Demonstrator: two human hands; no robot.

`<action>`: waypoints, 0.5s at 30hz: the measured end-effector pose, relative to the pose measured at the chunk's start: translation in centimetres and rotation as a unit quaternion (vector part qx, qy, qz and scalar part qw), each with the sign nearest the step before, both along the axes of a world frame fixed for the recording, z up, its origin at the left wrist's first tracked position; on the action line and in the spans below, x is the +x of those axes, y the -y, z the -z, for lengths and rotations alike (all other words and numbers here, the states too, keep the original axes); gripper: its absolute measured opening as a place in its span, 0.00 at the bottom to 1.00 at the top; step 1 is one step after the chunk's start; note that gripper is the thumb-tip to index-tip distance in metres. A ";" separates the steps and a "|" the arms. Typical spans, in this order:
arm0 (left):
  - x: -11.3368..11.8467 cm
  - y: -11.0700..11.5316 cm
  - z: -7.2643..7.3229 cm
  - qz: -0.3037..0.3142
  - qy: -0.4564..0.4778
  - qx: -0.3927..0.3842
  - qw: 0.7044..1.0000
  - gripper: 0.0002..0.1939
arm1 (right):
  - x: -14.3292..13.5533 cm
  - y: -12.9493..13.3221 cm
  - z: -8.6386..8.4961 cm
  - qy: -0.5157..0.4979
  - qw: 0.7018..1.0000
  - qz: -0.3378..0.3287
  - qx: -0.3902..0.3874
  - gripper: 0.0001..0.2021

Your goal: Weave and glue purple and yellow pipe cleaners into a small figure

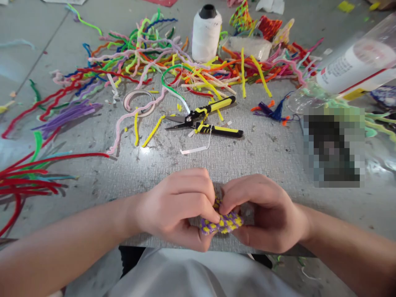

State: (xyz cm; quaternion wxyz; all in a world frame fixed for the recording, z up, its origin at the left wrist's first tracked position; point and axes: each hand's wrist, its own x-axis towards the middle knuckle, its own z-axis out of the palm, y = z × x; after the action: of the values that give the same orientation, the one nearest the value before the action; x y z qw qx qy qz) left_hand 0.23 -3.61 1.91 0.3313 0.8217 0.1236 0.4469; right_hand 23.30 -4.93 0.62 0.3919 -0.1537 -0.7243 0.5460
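Evidently you are working a small woven piece (pixel 222 225) between both hands, low at the near edge of the table (pixel 266 153). Your left hand (pixel 181 206) is clamped on its left end, index finger pressing on top and thumb underneath; your right hand (pixel 266 212) pinches the far and right side, its fingers curled round with a gap in the palm. The step in hand looks like shaping or tucking the weave, and the next move seems to call for a firm left pinch while the right fingertips do the fine work. The piece shows a tight check of yellow and purple, fuzzy and slightly bent; your fingers hide much of it, so you cannot tell its full shape from here. Just beyond, a white strip (pixel 194 150) lies near the yellow-and-black shears (pixel 189 119), whose blades stand apart, pointing left. Farther off, a tangled heap of fuzzy stems (pixel 133 62) spreads across, with a white thread spool (pixel 206 39) standing upright among them. Far right, a clear bottle (pixel 355 66) leans into view.
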 end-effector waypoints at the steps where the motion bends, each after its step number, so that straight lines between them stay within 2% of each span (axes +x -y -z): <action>1: 0.0 0.0 0.0 -0.001 -0.001 0.000 1.000 0.10 | 0.0 0.0 0.0 0.000 1.000 -0.001 0.000 0.14; 15: -0.3 -0.1 -0.3 0.012 -0.021 0.004 1.000 0.09 | 0.0 -0.1 0.0 -0.003 1.000 0.003 0.002 0.14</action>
State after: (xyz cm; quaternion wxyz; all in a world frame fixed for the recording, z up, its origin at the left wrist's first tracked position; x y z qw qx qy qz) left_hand -0.10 -3.54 2.18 0.3309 0.8335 0.1192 0.4262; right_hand 23.26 -4.87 0.67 0.3965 -0.1536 -0.7234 0.5439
